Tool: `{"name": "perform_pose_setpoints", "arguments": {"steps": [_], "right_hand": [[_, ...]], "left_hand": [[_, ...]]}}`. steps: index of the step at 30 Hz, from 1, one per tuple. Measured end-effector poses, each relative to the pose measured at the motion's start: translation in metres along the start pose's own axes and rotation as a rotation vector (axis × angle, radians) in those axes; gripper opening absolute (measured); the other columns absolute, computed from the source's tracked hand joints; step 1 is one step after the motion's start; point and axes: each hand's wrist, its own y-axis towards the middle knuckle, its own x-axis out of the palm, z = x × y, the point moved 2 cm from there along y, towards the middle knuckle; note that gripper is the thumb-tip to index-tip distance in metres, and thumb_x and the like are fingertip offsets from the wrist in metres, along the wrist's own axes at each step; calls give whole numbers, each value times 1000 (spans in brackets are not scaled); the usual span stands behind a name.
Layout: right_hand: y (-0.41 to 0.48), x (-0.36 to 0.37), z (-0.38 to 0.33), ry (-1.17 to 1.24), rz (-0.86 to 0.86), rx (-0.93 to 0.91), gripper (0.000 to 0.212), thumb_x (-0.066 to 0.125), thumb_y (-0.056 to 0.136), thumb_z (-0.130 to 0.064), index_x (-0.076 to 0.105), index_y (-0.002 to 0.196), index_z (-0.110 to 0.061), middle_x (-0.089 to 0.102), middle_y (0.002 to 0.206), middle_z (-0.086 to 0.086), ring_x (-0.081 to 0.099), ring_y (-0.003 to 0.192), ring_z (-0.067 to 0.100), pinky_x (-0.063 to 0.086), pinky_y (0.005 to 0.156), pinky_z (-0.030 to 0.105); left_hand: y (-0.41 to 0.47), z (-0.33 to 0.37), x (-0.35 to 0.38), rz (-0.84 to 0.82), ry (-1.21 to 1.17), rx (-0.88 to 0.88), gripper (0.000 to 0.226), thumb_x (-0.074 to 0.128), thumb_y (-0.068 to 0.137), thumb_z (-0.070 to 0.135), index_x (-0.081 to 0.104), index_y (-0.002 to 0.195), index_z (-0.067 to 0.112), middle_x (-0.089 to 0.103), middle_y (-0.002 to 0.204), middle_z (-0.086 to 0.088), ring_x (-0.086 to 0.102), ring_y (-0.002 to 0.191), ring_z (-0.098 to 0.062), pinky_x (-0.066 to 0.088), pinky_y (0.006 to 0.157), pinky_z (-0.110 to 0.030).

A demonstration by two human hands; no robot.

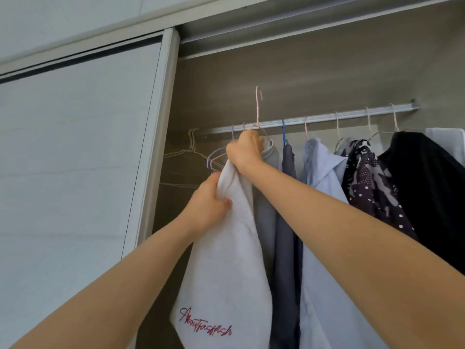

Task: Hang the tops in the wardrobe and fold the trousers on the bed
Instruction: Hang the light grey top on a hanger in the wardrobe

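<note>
White top (226, 260) is hanging at six o'clock in the brown-lined wardrobe (302, 79), left hand (206, 205) clutching its fabric, right hand (245, 149) gripping its pink hanger (257, 107), seemingly unhooked above the rail (352, 114), sliding door (75, 147) at nine o'clock.

Soft even daylight, slight blur, wide-angle edge distortion.

Sliding door (75, 159), left half of frame: pale grey-white panel, faint horizontal grain, dark strip along top edge. Door stile (156, 132), centre left: light metal, upright. Wardrobe (302, 79) interior, centre and right: grey-brown wood-grain back panel. Hanging rail (352, 115), centre right: ribbed silver bar, rising toward right edge of frame. Top track (276, 27), upper centre: pale grooved channel. Surface above door (63, 18), upper left: plain, pale; ceiling or fascia, cannot tell. Light: soft, even, cool; interior dimmer than door face.
</note>
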Motion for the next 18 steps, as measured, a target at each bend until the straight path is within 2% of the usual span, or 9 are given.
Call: {"name": "perform_pose_setpoints", "arguments": {"steps": [2,4,7,10,18], "right_hand": [[14,10,8,-49,17,-7,43,55,89,-10,47,126,9,46,133,24,39,125,37,35,103,39],[30,22,13,-96,17,-13,44,54,90,-11,46,128,8,44,135,22,37,126,36,33,102,37],[55,42,18,-159,3,-19,46,53,90,-12,42,131,6,39,137,21,35,126,34,33,95,34],[78,56,28,-160,3,26,48,54,90,-13,41,133,3,36,138,20,34,125,33,29,79,33],[114,85,64,-215,19,39,53,58,93,-25,42,136,3,37,139,19,36,125,33,27,77,33]], "left_hand": [[12,-8,5,29,4,-6,44,55,94,8,47,137,15,58,128,-5,57,115,-22,48,99,-43],[26,-14,11,59,6,-5,37,51,95,5,51,131,12,61,122,-9,58,112,-26,47,99,-50],[48,-26,20,85,-21,-39,37,50,97,7,51,133,12,60,125,-9,57,116,-28,46,101,-50],[67,-38,28,105,-84,-71,34,50,98,9,52,131,11,62,125,-10,58,115,-28,47,100,-51],[93,-57,51,201,-114,-51,20,54,95,6,62,114,6,67,108,-12,63,102,-30,50,92,-51]]}}
